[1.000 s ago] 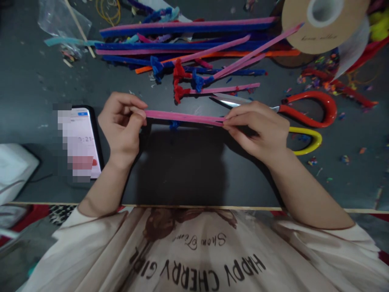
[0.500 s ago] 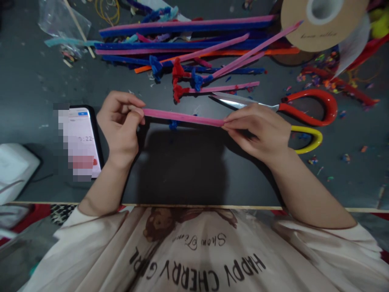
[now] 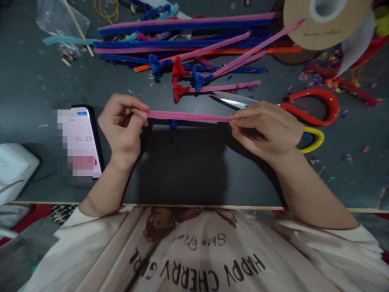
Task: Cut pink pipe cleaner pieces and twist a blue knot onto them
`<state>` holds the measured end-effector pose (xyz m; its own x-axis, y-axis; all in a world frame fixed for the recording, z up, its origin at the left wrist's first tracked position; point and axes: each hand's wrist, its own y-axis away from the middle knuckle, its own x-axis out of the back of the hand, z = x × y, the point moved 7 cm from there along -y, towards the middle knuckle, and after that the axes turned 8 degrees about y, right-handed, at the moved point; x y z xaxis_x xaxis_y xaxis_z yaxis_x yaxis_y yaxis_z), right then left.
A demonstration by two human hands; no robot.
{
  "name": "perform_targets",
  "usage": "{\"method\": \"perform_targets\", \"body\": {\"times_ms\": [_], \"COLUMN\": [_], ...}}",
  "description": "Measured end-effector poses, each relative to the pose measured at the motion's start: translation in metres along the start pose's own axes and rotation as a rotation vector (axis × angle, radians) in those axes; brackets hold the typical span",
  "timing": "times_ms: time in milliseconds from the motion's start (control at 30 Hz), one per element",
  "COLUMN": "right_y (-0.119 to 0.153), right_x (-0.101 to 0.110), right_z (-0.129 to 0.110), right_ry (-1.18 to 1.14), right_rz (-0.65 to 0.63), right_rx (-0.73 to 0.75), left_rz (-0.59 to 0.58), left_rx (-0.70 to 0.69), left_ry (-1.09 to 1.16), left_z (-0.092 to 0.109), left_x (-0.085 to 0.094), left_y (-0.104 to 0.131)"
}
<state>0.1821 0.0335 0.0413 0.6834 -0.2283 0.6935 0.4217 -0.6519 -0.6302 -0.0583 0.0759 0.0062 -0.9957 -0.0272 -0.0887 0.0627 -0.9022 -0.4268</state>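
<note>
A pink pipe cleaner (image 3: 188, 116) is stretched nearly level between my two hands, above the dark table. My left hand (image 3: 123, 125) pinches its left end between thumb and fingers. At its right end, the fingertips of my right hand (image 3: 266, 129) are closed on it. Scissors (image 3: 326, 106) with one red and one yellow handle loop lie partly under my right hand. Beyond the strip are pink stems with twisted blue heads (image 3: 197, 79) and red heads (image 3: 178, 89). A small blue scrap (image 3: 173, 123) shows just below the pink pipe cleaner.
Long blue, pink and orange pipe cleaners (image 3: 188, 24) lie across the back. A cardboard spool (image 3: 328, 30) stands at the back right, near colourful scraps (image 3: 331, 81). A phone (image 3: 83, 142) lies left of my left hand, with a white object (image 3: 18, 170) farther left.
My right hand has moved slightly right, and my left hand a little right as well. Slightly more of the pink pipe cleaner's length shows between them. Both hands keep their pinch.
</note>
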Motion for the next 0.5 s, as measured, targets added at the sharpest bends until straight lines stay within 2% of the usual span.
{"method": "perform_targets", "body": {"times_ms": [100, 167, 233, 333, 400, 500], "right_y": [0.002, 0.005, 0.010, 0.018, 0.022, 0.022], "right_x": [-0.002, -0.002, -0.002, -0.001, -0.003, -0.007], "right_z": [0.011, 0.021, 0.033, 0.050, 0.058, 0.063], "right_ry": [-0.101, -0.236, -0.372, -0.510, -0.530, -0.526], "right_rz": [-0.027, 0.021, 0.099, 0.228, 0.238, 0.168], "right_rx": [-0.183, -0.334, -0.492, -0.712, -0.818, -0.878], "left_rz": [-0.017, -0.057, -0.184, -0.470, -0.617, -0.771], "left_rx": [-0.004, -0.050, -0.154, -0.401, -0.548, -0.563], "left_ry": [-0.083, -0.207, -0.350, -0.532, -0.589, -0.624], "left_z": [0.003, 0.008, 0.016, 0.031, 0.041, 0.042], "left_x": [0.002, 0.003, -0.006, -0.036, -0.055, -0.074], "left_y": [0.002, 0.004, 0.006, 0.018, 0.028, 0.036]}}
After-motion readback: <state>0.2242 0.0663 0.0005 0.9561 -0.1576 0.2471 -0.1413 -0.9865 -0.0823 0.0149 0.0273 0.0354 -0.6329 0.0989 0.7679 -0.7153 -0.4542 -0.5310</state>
